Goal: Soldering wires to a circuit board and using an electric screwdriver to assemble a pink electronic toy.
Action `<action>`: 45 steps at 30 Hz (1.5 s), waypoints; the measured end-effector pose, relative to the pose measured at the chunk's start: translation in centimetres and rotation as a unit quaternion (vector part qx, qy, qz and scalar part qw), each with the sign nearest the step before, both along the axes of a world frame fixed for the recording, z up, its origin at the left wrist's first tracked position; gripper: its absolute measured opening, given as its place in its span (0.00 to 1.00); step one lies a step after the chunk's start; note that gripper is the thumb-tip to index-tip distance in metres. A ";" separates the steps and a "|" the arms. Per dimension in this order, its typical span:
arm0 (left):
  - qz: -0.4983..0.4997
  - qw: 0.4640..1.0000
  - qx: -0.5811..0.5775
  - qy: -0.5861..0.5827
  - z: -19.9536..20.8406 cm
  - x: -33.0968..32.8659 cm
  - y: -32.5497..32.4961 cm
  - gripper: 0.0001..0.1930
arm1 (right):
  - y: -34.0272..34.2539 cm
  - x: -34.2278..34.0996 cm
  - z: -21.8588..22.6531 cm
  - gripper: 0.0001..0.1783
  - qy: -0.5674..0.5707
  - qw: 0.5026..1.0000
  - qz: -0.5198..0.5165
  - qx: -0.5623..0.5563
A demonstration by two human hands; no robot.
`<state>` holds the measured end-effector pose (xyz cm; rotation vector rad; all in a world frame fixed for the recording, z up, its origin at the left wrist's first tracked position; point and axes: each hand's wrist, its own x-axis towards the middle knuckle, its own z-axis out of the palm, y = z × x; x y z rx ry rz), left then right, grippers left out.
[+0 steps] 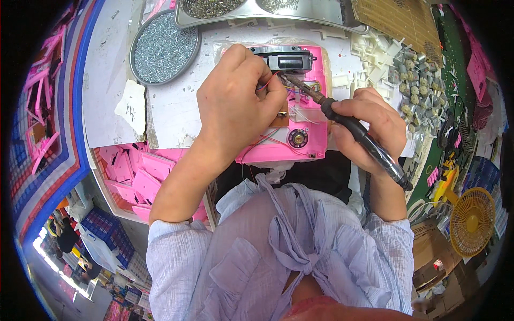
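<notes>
A pink plastic housing (316, 147) lies before me at the table's near edge. Fitted in it are a black module (286, 61) at the far end, a round speaker (297, 138) and thin coloured wires. My right hand (375, 125) grips the black handle of a soldering iron (356, 128), whose tip points left to the wires beside the black module. My left hand (241, 96) is over the housing's left side, pinching a thin red wire (266, 84) close to the iron's tip. Its palm hides part of the housing.
A round bowl of small screws (165, 48) stands at the far left, a metal tray (257, 20) at the back. White plastic parts (375, 59) and small motors (415, 80) are heaped on the right. Pink parts fill a box (134, 214) at left. A yellow fan (472, 222) is far right.
</notes>
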<state>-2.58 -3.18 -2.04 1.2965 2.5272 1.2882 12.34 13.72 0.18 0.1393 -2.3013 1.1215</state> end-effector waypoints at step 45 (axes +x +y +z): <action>-0.016 1.000 -0.019 0.014 0.5 -0.2 -0.3 0.07 | 0.0 0.9 0.6 0.20 -0.017 1.000 -0.016 0.009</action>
